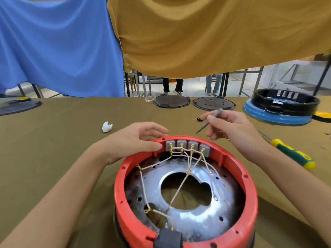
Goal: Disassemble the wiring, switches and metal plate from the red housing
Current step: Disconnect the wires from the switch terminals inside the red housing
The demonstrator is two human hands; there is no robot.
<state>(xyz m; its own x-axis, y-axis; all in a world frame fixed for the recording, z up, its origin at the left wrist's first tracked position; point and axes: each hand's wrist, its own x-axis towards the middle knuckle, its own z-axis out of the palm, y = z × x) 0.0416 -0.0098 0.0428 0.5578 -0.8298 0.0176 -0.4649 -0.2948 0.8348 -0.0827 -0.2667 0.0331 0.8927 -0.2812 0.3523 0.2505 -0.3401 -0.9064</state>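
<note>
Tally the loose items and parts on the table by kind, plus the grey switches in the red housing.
Grey switches in the red housing: 4
Housings (red; black one on blue base): 2
Dark round plates at the far edge: 2
Screwdrivers (thin one in the right hand; green-yellow): 2
White plastic piece: 1
Total: 11

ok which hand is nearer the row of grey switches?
Left. The left hand rests on the red housing rim, thumb tip beside the leftmost of the grey switches. The right hand hovers above and behind them, pinching a thin grey tool.
</note>
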